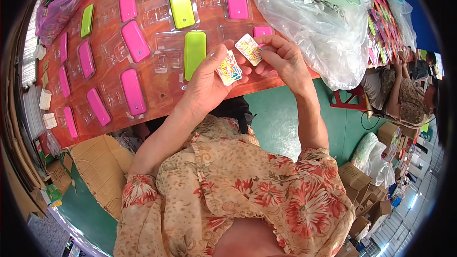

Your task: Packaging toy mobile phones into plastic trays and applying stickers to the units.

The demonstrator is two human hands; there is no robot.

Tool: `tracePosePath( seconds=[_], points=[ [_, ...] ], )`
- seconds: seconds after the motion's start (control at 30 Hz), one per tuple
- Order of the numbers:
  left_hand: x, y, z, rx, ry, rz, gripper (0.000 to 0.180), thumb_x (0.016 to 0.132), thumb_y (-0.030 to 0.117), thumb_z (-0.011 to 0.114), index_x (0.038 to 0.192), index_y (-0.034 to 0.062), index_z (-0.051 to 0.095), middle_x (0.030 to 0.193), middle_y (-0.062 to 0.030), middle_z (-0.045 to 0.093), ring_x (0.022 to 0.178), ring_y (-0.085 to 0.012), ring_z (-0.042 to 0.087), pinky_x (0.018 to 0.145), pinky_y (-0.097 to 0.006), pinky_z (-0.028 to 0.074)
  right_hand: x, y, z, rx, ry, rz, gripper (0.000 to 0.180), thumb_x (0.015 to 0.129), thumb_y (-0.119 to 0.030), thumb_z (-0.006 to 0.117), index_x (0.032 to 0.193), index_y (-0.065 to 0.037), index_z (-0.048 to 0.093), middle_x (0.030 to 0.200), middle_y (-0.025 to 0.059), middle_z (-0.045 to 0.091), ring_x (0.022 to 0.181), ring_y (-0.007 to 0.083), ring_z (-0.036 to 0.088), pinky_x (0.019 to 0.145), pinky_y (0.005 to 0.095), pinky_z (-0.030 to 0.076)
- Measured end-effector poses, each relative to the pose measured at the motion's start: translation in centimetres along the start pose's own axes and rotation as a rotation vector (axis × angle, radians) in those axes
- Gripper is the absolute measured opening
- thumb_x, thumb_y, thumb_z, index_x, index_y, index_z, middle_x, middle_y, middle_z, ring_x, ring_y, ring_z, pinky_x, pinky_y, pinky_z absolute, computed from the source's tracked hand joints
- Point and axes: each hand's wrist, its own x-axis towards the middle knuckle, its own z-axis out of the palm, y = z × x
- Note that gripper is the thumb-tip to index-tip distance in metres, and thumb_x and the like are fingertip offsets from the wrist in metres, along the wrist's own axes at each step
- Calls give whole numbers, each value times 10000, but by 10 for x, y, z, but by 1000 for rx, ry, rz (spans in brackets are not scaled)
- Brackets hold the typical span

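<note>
My left hand (pixel 208 82) holds a small stack of colourful printed cards (pixel 229 68) between thumb and fingers. My right hand (pixel 282 59) pinches one single colourful card (pixel 249 48) just above that stack, a finger's width away from it. Both hands hover over the near edge of a reddish-brown table (pixel 162 90). Right behind my left hand lies a green oblong case (pixel 194 52) in a clear plastic blister tray. A pink case (pixel 262 31) sits just behind my right hand, partly hidden by it.
Rows of pink cases (pixel 133 91) and green cases (pixel 182 7) in clear trays cover the table. A large clear plastic bag (pixel 314 24) with pale green parts lies at the right. Another person (pixel 404 97) sits further right. Cardboard boxes (pixel 357 181) stand on the green floor.
</note>
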Motion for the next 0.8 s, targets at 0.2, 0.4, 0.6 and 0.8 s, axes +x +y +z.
tracePosePath(
  seconds=[0.2,0.4,0.6,0.8],
  points=[
    [-4,3,8,-46,-41,-59,252,811,207,505,1006,49,478,917,-112,562,850,-303,561,754,-413,445,-3,-1,0,22,29,-27,191,815,-59,440,977,0,523,734,4,559,588,47,515,545,185,435],
    [-3,-1,4,75,25,8,264,784,155,551,1008,43,465,907,-115,561,834,-298,567,716,-393,468,-5,1,0,10,42,-47,199,813,-49,447,991,-7,526,734,14,566,578,54,524,543,191,441],
    [-3,-3,7,69,179,27,293,779,180,574,1013,45,462,895,-95,561,770,-240,578,675,-349,479,0,11,5,-173,149,-133,223,814,-19,433,1022,-10,510,722,24,567,579,65,543,528,184,445],
    [-2,-7,7,44,109,63,278,791,199,559,1009,52,467,921,-86,558,768,-188,579,659,-298,475,-2,8,16,25,4,-57,281,819,-4,394,1097,-8,435,856,37,572,643,70,551,543,178,439]
  ],
)
